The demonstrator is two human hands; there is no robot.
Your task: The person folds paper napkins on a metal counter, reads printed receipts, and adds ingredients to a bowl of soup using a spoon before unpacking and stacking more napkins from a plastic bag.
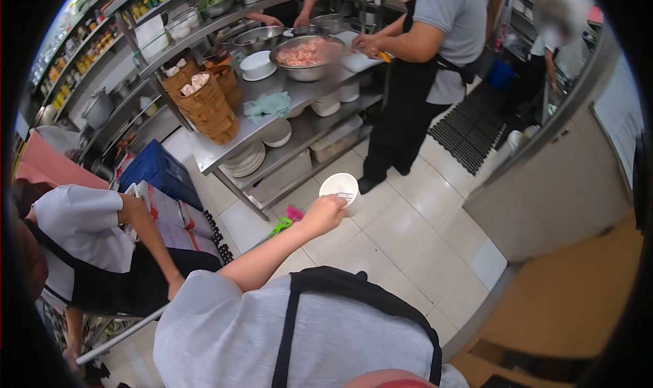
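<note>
My left hand (327, 213) is stretched out in front of me, closed on the near side of a white tub (336, 183). The tub is round and its open top faces up towards the camera. A small printed label (345, 196) shows by my fingertips. What the tub contains, if anything, I cannot make out. Beneath the tub is the tiled floor (401, 252), well apart from it. My right hand is out of view.
A steel worktable (204, 150) ahead carries a bowl of raw meat (309, 51), bamboo steamers (211, 109) and a teal cloth (267, 106). A co-worker (435, 55) stands there; another (88, 238) at left holds a pole (126, 333). A blue crate (161, 174) sits on the left.
</note>
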